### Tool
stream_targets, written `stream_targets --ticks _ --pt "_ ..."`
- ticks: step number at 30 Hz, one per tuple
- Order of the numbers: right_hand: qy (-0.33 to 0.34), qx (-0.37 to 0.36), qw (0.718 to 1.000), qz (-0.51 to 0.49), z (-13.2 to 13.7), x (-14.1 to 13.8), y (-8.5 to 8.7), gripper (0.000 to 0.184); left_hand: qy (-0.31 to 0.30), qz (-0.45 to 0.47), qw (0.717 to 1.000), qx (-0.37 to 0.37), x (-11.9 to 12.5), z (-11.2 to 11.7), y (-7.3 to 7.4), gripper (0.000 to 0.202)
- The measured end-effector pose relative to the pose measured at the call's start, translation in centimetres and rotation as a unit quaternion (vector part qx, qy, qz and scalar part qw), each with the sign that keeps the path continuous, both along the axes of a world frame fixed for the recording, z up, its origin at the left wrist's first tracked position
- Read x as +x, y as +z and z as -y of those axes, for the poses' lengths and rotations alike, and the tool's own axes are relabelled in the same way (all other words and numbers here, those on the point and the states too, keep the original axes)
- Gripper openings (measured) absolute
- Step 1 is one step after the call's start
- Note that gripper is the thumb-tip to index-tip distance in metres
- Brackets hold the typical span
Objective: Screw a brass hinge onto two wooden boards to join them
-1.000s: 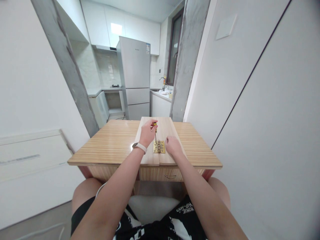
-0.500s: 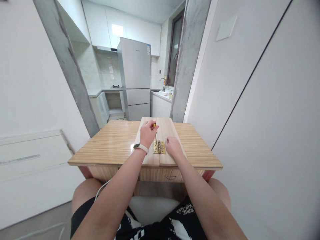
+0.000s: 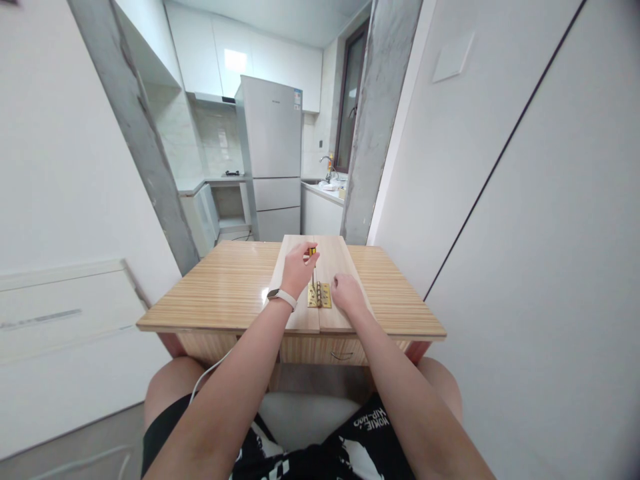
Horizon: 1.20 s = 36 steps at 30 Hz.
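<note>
From my remote seat I had the left hand [image 3: 299, 263] pinching the yellow-and-dark handle of a screwdriver [image 3: 313, 252] between fingertips, its shaft running down to the left leaf of a brass hinge [image 3: 320, 295]. The hinge lay spread flat across the seam between the left board [image 3: 300, 322] and the right board [image 3: 331, 257], toward their near end, on the striped table [image 3: 220, 287]. I had the right hand [image 3: 346, 291] curled on the right board, just beside the hinge; I couldn't tell whether it held anything. I judged the work partway: hinge placed, the left leaf being fastened. Which holes had screws was too small to make out, so I couldn't say how much fastening was left on either leaf.
</note>
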State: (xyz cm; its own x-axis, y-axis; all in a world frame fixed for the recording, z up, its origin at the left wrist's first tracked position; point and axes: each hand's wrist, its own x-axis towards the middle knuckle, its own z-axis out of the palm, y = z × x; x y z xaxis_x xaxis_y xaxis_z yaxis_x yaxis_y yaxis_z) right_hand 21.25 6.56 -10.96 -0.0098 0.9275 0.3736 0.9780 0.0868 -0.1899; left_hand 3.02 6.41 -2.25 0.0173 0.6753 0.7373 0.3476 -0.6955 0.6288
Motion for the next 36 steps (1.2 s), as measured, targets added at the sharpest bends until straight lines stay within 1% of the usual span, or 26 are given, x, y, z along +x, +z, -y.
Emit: stream_targets --ticks 2,5,10,13,18,22,30,36 --pt "0.001 -0.001 1.000 -0.001 0.0 0.0 0.1 0.029 0.024 0.003 1.000 0.008 0.0 0.2 0.0 0.020" --pt "0.001 -0.004 1.000 -0.002 0.0 0.0 0.1 0.029 0.054 0.007 0.999 0.000 0.1 0.1 0.0 0.017" --pt "0.005 0.003 1.000 0.001 0.0 0.0 0.0 0.029 0.082 -0.001 0.997 -0.001 0.0 0.0 0.1 0.016" --pt "0.005 -0.001 1.000 -0.001 0.0 0.0 0.0 0.029 0.080 -0.012 0.997 0.007 -0.2 0.0 0.1 0.016" --pt "0.002 -0.001 1.000 -0.001 0.0 0.0 -0.1 0.029 0.035 -0.006 0.999 -0.006 -0.4 -0.3 -0.2 0.032" --pt "0.002 0.000 1.000 0.002 0.0 0.1 -0.1 0.029 0.019 -0.015 1.000 0.010 -0.4 -0.2 -0.3 0.024" --pt "0.005 -0.004 1.000 0.001 0.1 -0.1 0.1 0.029 0.067 -0.113 0.990 0.053 -0.3 1.5 0.6 0.026" --pt "0.006 -0.007 1.000 -0.007 0.0 -0.1 0.1 0.028 0.094 -0.146 0.983 0.062 0.1 1.6 0.5 0.027"
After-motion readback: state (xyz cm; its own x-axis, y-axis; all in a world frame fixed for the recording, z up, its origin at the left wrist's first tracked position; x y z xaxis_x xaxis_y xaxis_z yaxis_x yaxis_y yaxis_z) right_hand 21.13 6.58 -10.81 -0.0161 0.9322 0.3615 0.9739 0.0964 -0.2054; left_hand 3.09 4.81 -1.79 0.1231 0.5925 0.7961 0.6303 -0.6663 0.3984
